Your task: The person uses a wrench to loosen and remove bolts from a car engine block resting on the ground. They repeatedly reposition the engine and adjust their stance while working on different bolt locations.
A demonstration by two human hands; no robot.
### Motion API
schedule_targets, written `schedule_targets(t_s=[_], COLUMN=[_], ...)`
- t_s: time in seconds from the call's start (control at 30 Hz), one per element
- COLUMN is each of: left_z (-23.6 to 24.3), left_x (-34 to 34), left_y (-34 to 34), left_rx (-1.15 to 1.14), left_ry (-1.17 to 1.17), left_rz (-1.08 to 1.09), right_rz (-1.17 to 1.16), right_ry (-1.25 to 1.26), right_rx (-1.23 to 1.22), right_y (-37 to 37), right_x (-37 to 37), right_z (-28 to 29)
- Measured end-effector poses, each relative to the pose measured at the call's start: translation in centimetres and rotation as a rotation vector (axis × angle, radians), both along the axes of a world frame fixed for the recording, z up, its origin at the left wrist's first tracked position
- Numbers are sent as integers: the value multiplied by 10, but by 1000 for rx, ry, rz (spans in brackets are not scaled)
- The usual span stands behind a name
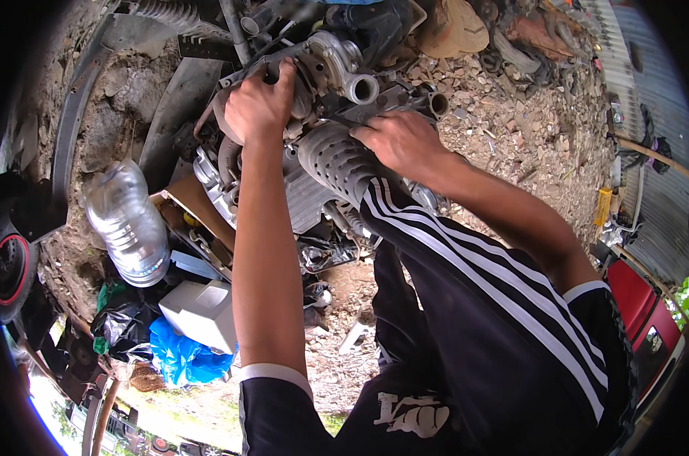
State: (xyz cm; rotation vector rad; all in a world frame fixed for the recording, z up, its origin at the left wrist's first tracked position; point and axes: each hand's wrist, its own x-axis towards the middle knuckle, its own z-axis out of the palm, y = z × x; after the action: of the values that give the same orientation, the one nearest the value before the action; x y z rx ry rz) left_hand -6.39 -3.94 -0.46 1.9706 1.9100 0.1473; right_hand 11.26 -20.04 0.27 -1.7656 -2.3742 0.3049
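Closest is the shirt (413, 414), bottom centre. Upper centre sits the engine (303, 197), likely heavy, rigid, perhaps greasy; its solid metal looks the surest hold. The left hand (259, 105) curls over its top, grip hidden; the right hand (399, 143) clenches a dark bar (343, 120).

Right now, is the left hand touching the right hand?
Apart. The head view shows metal engine parts in the gap between the left hand and right hand.
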Motion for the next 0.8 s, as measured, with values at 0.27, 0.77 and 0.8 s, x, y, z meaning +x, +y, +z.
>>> schedule_targets(t_s=[0.27, 0.77, 0.8], left_z=[-3, -2, -4], left_x=[-2, 3, 1], left_y=[2, 1, 2], left_rx=[-18, -5, 5], left_ry=[5, -5, 2], left_rz=[-14, 23, 25], right_rz=[-220, -464, -450], right_ry=[365, 725, 702], right_rx=[-83, -454, -475], right_y=[-15, 0, 7], right_x=[42, 118, 119], right_z=[-9, -79, -79])
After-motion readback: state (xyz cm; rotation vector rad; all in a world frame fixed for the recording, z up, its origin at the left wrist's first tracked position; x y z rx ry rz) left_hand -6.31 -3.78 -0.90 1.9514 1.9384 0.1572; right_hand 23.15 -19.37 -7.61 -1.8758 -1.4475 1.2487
